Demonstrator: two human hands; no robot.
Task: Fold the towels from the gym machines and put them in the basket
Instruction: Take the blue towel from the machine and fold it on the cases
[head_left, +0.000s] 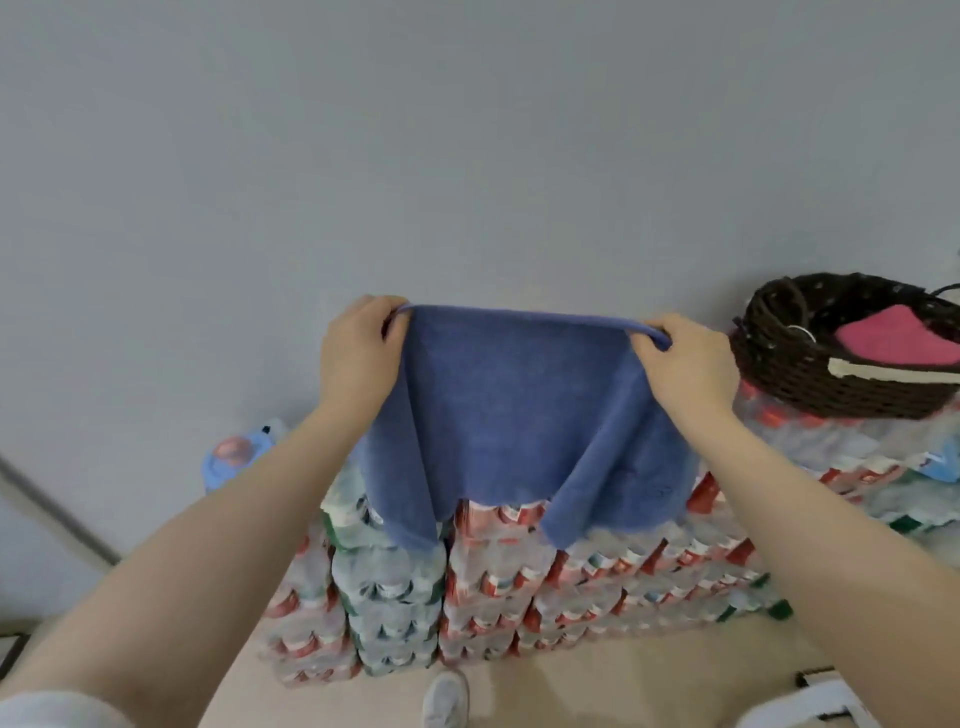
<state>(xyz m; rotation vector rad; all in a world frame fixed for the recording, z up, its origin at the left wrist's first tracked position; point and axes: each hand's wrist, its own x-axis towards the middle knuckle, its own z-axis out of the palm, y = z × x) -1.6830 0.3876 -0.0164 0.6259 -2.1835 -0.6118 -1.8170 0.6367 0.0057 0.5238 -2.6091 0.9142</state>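
Two bare forearms are reaching forward from the bottom edge, each ending in one of two hands. One blue towel (519, 410) is hanging stretched between them in front of a plain grey wall (467, 145). The left hand (358, 353) is pinching the towel's upper left corner with curled fingers; the right hand (685, 364) is pinching the upper right corner likewise. The towel's lower edge is draping onto a stack of shrink-wrapped bottle packs (519, 582) standing on the floor (597, 686). One dark woven basket (810, 364) is sitting on the stack's right part, near the right hand, and one pink towel (883, 338) is lying inside it. One white shoe (445, 699) is showing at the bottom. One light-blue object (234, 457), too blurred to identify, is lying left of the stack.
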